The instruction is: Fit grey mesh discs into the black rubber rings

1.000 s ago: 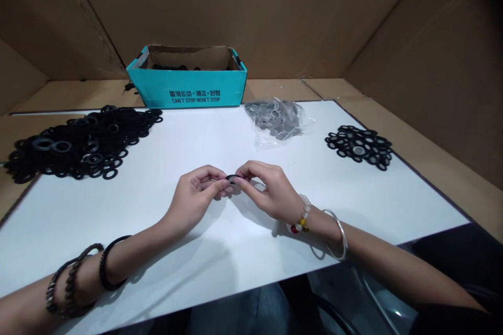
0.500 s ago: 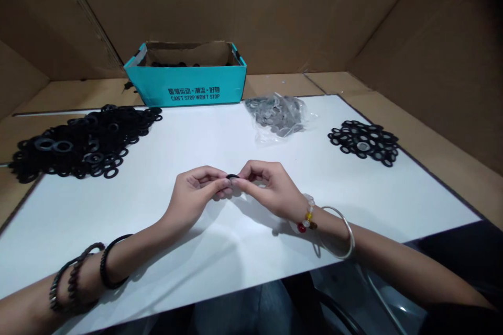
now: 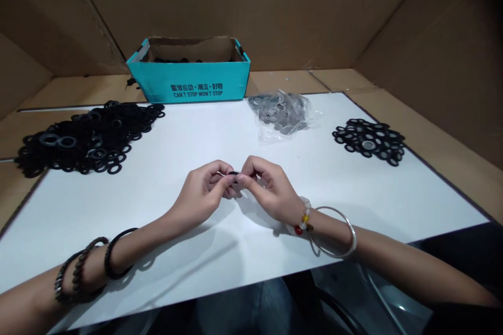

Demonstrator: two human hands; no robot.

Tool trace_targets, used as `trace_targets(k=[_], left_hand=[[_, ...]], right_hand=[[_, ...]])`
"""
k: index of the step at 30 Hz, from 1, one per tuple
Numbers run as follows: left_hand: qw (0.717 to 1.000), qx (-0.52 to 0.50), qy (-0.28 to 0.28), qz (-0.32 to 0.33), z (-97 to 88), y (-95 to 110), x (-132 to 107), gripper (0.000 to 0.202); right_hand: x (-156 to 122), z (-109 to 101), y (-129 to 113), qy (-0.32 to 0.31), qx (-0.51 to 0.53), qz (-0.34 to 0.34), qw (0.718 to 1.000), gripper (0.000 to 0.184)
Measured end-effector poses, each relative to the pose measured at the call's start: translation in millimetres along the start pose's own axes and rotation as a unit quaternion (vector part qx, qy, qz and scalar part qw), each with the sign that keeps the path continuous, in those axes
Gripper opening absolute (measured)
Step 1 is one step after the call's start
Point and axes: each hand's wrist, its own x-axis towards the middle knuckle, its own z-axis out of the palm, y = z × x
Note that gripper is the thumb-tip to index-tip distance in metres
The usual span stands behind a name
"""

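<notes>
My left hand [image 3: 202,193] and my right hand [image 3: 267,188] meet over the middle of the white board [image 3: 176,251]. Both pinch one small black ring [image 3: 233,173] between thumb and fingertips, just above the board. Most of the ring is hidden by my fingers. Dark bracelets circle my left wrist; a bead bracelet and a silver bangle hang on my right wrist.
A large heap of black rings [image 3: 84,138] lies at the left. A smaller heap of black rings [image 3: 369,140] lies at the right. A clear bag of grey discs [image 3: 281,114] sits behind my hands. A teal box [image 3: 192,81] stands at the back. Cardboard walls surround everything.
My hands have closed in tighter on the ring, hiding more of it. The view has shifted slightly.
</notes>
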Motion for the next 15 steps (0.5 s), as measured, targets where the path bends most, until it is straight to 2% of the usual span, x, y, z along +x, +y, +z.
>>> trace_targets(k=[9, 15], left_hand=[[0.999, 0.049, -0.020, 0.010, -1.5, -2.3, -2.3, 0.010], [1.000, -0.009, 0.023, 0.007, -1.5, -3.5, -0.6, 0.008]], right_hand=[[-1.9, 3.5, 2.0, 0.021, -0.064, -0.071, 0.995, 0.017], [-1.8, 3.9, 3.0, 0.017, -0.077, -0.044, 0.996, 0.018]])
